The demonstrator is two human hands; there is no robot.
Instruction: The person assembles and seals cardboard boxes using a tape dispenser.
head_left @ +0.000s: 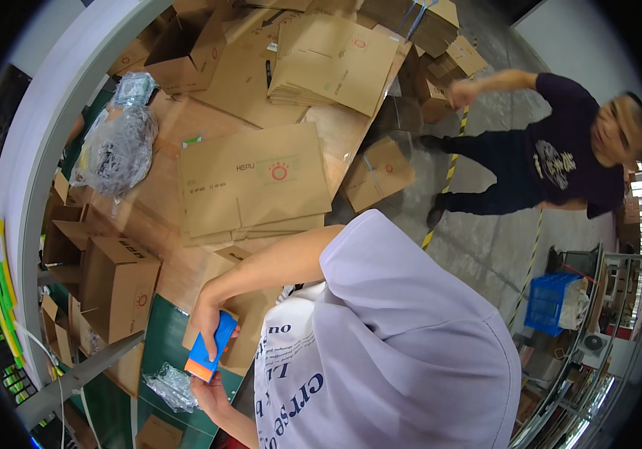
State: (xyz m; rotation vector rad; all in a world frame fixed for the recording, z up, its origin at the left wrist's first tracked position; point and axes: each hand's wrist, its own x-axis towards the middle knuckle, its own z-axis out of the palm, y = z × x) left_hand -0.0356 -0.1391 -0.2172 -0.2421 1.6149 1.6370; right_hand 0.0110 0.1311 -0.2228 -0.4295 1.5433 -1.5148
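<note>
A small blue and orange box (216,340) is tilted between my two hands above a green surface. My right hand (205,318) grips its blue sides from above, thumb and fingers wrapped round it. At the orange end, my left hand (212,393) pinches the lower edge with its fingertips. Beneath and beside the box lies a brown cardboard piece (257,307), partly covered by my right forearm. A crumpled clear plastic bag (171,388) rests on the green surface (167,322) next to my left hand.
Flattened cartons (253,179) are stacked on the wooden table, with another stack (336,60) beyond. An open carton (115,288) and a bundle of clear plastic (123,146) stand left. A grey metal bar (81,378) crosses lower left. A person (560,150) stands on the floor at right.
</note>
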